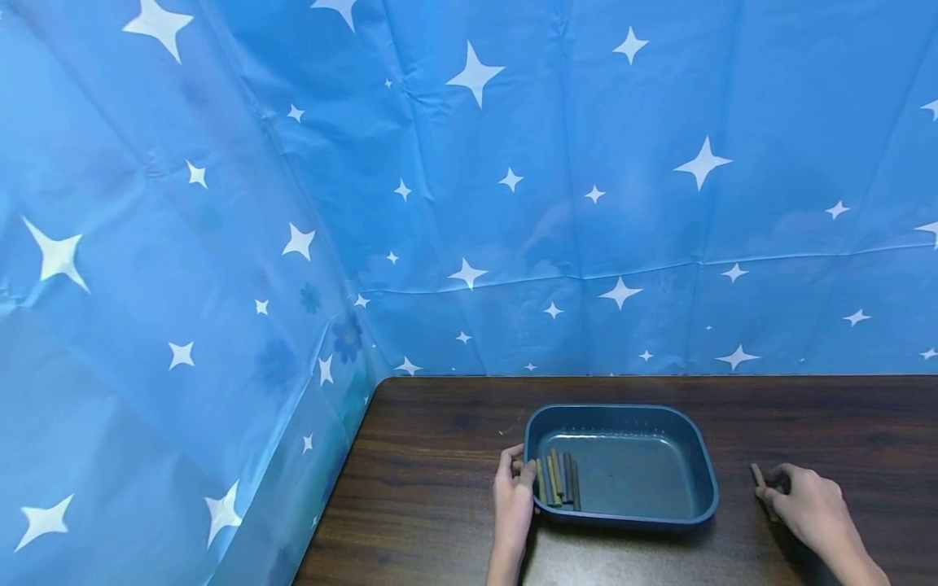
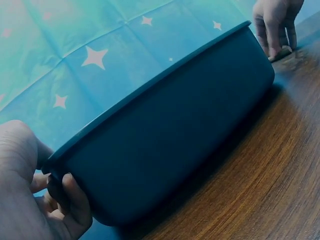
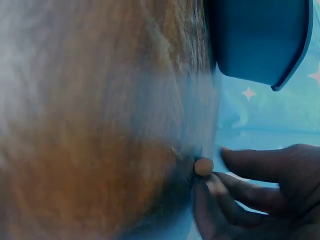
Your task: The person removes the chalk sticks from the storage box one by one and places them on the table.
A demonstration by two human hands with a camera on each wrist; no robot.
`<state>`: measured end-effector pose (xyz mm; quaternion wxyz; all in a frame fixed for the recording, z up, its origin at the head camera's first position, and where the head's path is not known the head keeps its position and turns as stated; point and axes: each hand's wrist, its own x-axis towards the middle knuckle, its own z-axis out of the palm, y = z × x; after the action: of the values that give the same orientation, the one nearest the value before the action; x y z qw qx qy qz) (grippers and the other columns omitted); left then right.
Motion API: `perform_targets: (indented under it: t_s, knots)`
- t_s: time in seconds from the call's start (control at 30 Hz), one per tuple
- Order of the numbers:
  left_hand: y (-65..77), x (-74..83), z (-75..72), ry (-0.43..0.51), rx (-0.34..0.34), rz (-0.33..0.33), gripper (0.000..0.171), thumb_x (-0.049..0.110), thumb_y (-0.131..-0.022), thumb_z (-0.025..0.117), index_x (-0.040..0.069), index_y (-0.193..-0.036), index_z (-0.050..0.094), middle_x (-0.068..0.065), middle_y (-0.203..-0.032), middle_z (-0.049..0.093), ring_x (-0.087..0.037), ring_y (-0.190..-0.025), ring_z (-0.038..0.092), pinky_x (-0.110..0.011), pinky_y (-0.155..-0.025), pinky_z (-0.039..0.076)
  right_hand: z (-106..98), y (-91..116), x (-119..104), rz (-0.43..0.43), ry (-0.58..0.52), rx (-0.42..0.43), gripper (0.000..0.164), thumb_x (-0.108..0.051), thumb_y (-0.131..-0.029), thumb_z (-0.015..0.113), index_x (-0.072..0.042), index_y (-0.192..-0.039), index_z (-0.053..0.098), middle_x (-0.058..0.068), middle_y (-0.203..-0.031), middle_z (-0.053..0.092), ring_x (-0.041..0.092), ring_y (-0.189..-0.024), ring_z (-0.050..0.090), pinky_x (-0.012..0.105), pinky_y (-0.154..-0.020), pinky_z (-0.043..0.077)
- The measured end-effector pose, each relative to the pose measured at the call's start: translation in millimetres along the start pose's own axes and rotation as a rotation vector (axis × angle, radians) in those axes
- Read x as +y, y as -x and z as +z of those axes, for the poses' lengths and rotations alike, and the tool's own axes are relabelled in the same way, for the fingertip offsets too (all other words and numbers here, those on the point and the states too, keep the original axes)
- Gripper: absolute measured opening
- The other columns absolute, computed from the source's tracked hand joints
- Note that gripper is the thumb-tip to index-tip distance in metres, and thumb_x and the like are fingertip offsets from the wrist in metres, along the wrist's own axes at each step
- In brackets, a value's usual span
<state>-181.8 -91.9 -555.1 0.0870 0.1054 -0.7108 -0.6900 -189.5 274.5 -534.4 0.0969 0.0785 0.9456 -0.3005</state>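
Observation:
A blue rectangular tray (image 1: 699,509) with rounded corners and raised sides stands on the table. My left hand (image 1: 513,496) grips its left end, and in the left wrist view the fingers (image 2: 77,200) curl round the tray's end below the rim. Several thin sticks (image 1: 557,480), yellowish, brown and dark grey, lie side by side in the left part of the tray. To the right of it, my right hand (image 1: 809,500) holds a short greyish-brown stick (image 1: 757,472) between thumb and fingers, low at the tabletop. The stick's round end (image 3: 203,166) shows in the right wrist view.
Dark wood-grain table (image 1: 425,480) extends to the left and right of the tray. Behind it and along its left edge hangs a blue sheet (image 1: 513,228) with white stars.

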Motion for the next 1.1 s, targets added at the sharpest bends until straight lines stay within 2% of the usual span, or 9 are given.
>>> perform_targets:
  t_s: [0.2,0.33,0.6,0.83,1.1]
  knots:
    - [-0.1,0.7,-0.1,-0.006,0.001,-0.011,0.031,0.007,-0.098,0.058,-0.003,-0.127,0.059,-0.008,-0.087,0.060,-0.013,-0.058,0.051,-0.021,-0.043,0.040,-5,6,-12,-0.056,-0.056,0.271,0.032,-0.012,-0.102,0.059,0.019,-0.109,0.062,0.018,-0.079,0.066,0.029,-0.068,0.060,0.046,-0.060,0.047]
    - [-0.2,-0.1,-0.5,-0.011,0.002,-0.021,0.031,0.007,-0.098,0.058,-0.002,-0.128,0.059,-0.008,-0.088,0.060,-0.014,-0.059,0.052,-0.021,-0.044,0.040,-8,10,-22,-0.087,-0.073,0.347,0.033,-0.014,-0.103,0.058,0.017,-0.110,0.064,0.017,-0.079,0.067,0.029,-0.068,0.061,0.046,-0.059,0.046]
    - [-1.3,-1.1,-0.5,-0.011,-0.004,-0.009,0.030,0.006,-0.098,0.058,-0.003,-0.127,0.059,-0.004,-0.086,0.058,-0.015,-0.060,0.052,-0.020,-0.044,0.040,-12,19,-37,-0.156,-0.085,0.315,0.035,-0.020,-0.106,0.056,0.013,-0.115,0.065,0.012,-0.082,0.069,0.027,-0.072,0.063,0.049,-0.063,0.049]
    - [-1.2,-1.6,-2.6,-0.004,-0.012,-0.023,0.031,0.007,-0.098,0.057,-0.002,-0.128,0.059,-0.006,-0.088,0.059,-0.015,-0.060,0.053,-0.021,-0.045,0.041,-8,29,-55,-0.232,-0.127,0.290,0.032,-0.021,-0.108,0.055,0.008,-0.114,0.068,0.006,-0.082,0.070,0.018,-0.068,0.061,0.037,-0.059,0.045]
    - [-0.1,0.5,-2.4,-0.004,-0.016,-0.008,0.031,0.009,-0.100,0.058,-0.002,-0.129,0.059,-0.006,-0.088,0.059,-0.016,-0.065,0.053,-0.023,-0.045,0.041,2,37,-73,-0.237,-0.176,0.231,0.034,-0.023,-0.109,0.053,0.006,-0.118,0.068,0.007,-0.087,0.071,0.018,-0.070,0.060,0.035,-0.059,0.044]
